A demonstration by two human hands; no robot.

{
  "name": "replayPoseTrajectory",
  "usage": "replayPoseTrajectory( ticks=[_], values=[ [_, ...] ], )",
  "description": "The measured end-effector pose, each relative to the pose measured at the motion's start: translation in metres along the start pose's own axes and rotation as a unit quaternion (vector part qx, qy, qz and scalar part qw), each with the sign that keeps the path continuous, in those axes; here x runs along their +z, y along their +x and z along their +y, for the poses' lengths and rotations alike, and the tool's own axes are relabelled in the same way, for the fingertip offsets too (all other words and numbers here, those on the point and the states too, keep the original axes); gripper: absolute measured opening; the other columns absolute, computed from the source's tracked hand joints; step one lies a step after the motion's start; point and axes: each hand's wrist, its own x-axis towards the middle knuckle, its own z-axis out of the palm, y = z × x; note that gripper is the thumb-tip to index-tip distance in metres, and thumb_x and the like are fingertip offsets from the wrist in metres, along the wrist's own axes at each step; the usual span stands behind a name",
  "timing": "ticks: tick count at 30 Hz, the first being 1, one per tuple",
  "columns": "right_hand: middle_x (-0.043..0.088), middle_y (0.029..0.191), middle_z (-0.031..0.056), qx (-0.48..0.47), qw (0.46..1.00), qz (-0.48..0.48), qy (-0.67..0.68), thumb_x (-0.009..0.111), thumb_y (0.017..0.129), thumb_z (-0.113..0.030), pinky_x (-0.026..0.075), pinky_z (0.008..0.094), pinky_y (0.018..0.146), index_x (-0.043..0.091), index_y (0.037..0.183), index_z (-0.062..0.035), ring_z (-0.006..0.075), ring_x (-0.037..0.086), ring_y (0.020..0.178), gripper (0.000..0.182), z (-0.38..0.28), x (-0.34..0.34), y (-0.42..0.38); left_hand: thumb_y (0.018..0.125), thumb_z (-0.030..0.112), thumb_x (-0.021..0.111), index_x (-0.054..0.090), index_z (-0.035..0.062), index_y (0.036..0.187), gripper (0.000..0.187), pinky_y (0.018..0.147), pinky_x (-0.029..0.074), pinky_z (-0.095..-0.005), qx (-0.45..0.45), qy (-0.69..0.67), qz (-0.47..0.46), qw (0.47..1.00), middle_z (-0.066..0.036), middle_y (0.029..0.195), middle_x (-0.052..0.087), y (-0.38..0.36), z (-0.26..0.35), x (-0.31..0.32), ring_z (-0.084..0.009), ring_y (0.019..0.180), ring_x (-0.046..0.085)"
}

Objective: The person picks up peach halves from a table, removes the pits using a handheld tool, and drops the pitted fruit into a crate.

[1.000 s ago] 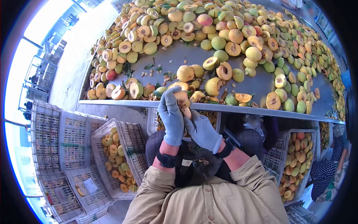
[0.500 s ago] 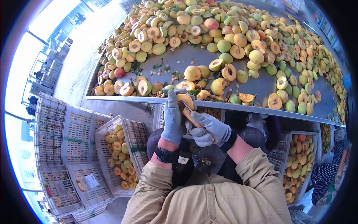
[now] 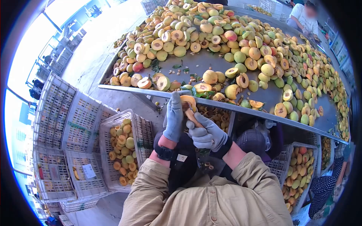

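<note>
Here, left hand [image 3: 174, 119] holds 1 cut fruit [image 3: 189, 100]; right hand [image 3: 207, 133], 1 tool [image 3: 192, 117].

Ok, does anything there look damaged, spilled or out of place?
One fruit toward the front of the table looks odd: a ragged chunk is missing, unlike the cleanly cut halves nearby. Leaves lie scattered there too.

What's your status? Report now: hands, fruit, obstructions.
Left hand holding cut fruit. Right hand gripping wooden-handled tool, its end at the fruit. Table edge close ahead.
</note>
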Motion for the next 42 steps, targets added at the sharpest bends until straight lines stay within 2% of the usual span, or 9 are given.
replayPoseTrajectory(
  ticks=[7, 11, 13, 18, 21, 22, 27, 35, 42],
  values=[
    [0.043, 0.056, -0.0032, -0.053, 0.951, 0.171, -0.253, 0.045, 0.094, -0.043, 0.035, 0.0198, 0.033, 0.055, 0.094, -0.0033, 0.0048, 0.041, 0.037, 0.041, 0.003, 0.022, 0.000, 0.093, 0.050, 0.042, 0.054, 0.0083, 0.104, 0.045, 0.064, 0.051, -0.0263, -0.010, -0.079, 0.212, 0.974, -0.004, 0.084, 0.058, 0.000, -0.006, -0.069, -0.0135, 0.072, 0.057],
    [0.055, 0.060, 0.0060, -0.045, 0.537, 0.421, -0.729, 0.049, 0.092, -0.037, 0.044, 0.0281, 0.040, 0.053, 0.084, 0.0001, 0.0153, 0.054, 0.043, 0.038, -0.018, -0.016, -0.024, 0.096, 0.032, 0.044, 0.055, 0.0065, 0.109, 0.031, 0.072, 0.050, -0.0260, 0.161, 0.103, 0.288, 0.938, -0.004, 0.101, 0.057, -0.025, 0.040, -0.166, -0.0139, 0.087, 0.057],
    [0.058, 0.063, 0.0105, -0.029, 0.469, 0.467, -0.749, 0.050, 0.091, -0.037, 0.045, 0.0326, 0.043, 0.052, 0.084, 0.0022, 0.0195, 0.059, 0.047, 0.040, -0.014, -0.011, -0.031, 0.095, 0.033, 0.044, 0.056, 0.0062, 0.109, 0.032, 0.072, 0.050, -0.0255, 0.201, 0.186, 0.268, 0.924, -0.004, 0.102, 0.057, -0.023, 0.035, -0.251, -0.0141, 0.089, 0.057],
    [0.058, 0.062, 0.0104, -0.086, 0.463, 0.432, -0.769, 0.048, 0.093, -0.036, 0.045, 0.0318, 0.044, 0.051, 0.084, 0.0017, 0.0194, 0.059, 0.048, 0.038, -0.016, 0.031, -0.035, 0.093, 0.029, 0.052, 0.053, -0.0023, 0.113, 0.037, 0.084, 0.046, -0.0286, 0.143, 0.273, 0.319, 0.896, -0.008, 0.105, 0.058, -0.018, 0.022, -0.374, -0.0184, 0.093, 0.056],
    [0.057, 0.061, 0.0082, -0.172, 0.485, 0.400, -0.758, 0.049, 0.093, -0.034, 0.045, 0.0302, 0.044, 0.051, 0.085, 0.0010, 0.0167, 0.057, 0.046, 0.036, -0.026, 0.030, -0.044, 0.089, 0.029, 0.057, 0.052, -0.0047, 0.117, 0.044, 0.085, 0.045, -0.0308, 0.136, 0.607, 0.369, 0.691, -0.011, 0.103, 0.059, -0.007, 0.039, -0.350, -0.0198, 0.097, 0.055],
    [0.054, 0.059, 0.0048, -0.177, 0.515, 0.416, -0.729, 0.049, 0.094, -0.031, 0.044, 0.0287, 0.044, 0.050, 0.086, 0.0006, 0.0128, 0.053, 0.045, 0.033, -0.026, 0.041, -0.042, 0.085, 0.027, 0.061, 0.049, -0.0051, 0.123, 0.051, 0.088, 0.044, -0.0314, 0.159, 0.433, 0.208, 0.862, -0.015, 0.108, 0.059, 0.017, 0.053, -0.335, -0.0209, 0.104, 0.053],
    [0.052, 0.058, 0.0014, -0.237, 0.577, 0.402, -0.670, 0.048, 0.095, -0.027, 0.043, 0.0252, 0.044, 0.053, 0.108, -0.0002, 0.0076, 0.050, 0.046, 0.030, -0.039, 0.048, -0.045, 0.082, 0.010, 0.060, 0.056, -0.0016, 0.117, 0.037, 0.088, 0.044, -0.0271, 0.139, 0.441, 0.036, 0.886, -0.012, 0.112, 0.061, 0.142, 0.051, -0.139, -0.0170, 0.101, 0.057],
    [0.058, 0.079, 0.0250, -0.253, 0.514, 0.405, -0.713, 0.047, 0.093, -0.034, 0.045, 0.0451, 0.067, 0.052, 0.109, 0.0018, 0.0454, 0.056, 0.078, 0.040, -0.066, 0.056, -0.075, 0.075, 0.014, 0.061, 0.048, 0.0160, 0.126, 0.052, 0.091, 0.045, -0.0397, 0.238, 0.731, -0.110, 0.630, -0.015, 0.126, 0.049, 0.323, -0.060, 0.016, -0.0339, 0.109, 0.054],
    [0.054, 0.063, 0.0038, -0.223, 0.606, 0.429, -0.632, 0.048, 0.093, -0.033, 0.043, 0.0272, 0.047, 0.051, 0.105, -0.0002, 0.0112, 0.053, 0.050, 0.035, -0.070, 0.062, -0.084, 0.072, 0.022, 0.069, 0.045, 0.0208, 0.127, 0.060, 0.086, 0.047, -0.0416, 0.034, 0.832, -0.143, 0.535, -0.019, 0.126, 0.043, 0.338, -0.094, 0.033, -0.0343, 0.107, 0.054]
  ],
)
